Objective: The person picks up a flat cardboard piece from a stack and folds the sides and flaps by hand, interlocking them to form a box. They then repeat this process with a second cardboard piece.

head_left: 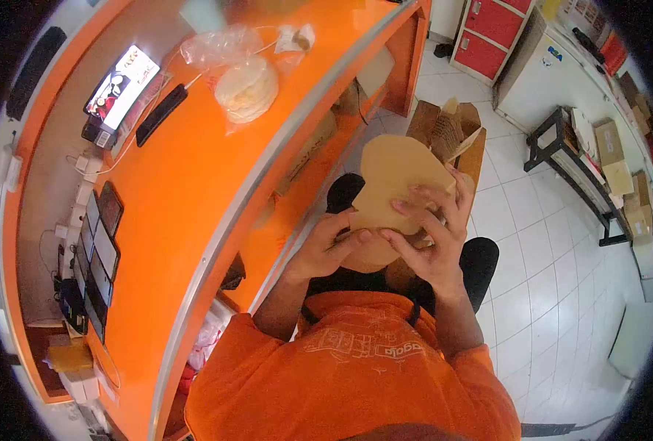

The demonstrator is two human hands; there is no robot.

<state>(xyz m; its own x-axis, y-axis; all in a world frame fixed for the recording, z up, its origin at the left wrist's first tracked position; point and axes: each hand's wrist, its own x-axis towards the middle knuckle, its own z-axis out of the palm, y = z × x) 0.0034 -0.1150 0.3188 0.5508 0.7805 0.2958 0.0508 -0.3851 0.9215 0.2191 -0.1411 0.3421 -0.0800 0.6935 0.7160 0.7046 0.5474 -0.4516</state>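
Note:
A brown paperboard sheet (396, 173) with rounded ends is held up in front of my orange shirt. My left hand (326, 246) grips its left edge, the thumb pressed on the near face and the fingers partly behind the sheet. On the right side, my right hand (437, 224) has its fingers spread over the board and its thumb close to the left one. The near end of the sheet bends downward between the two thumbs. Beyond it stands an open cardboard box (459, 128) with more brown board pieces inside.
To the left runs an orange counter (187, 176) with a metal edge. It carries a plastic bag of round pale discs (246, 92), a lit screen (123, 87) and several phones or tablets (97, 257). On the right are a white chest (543, 62), red drawers (486, 44) and a black-framed rack (583, 180).

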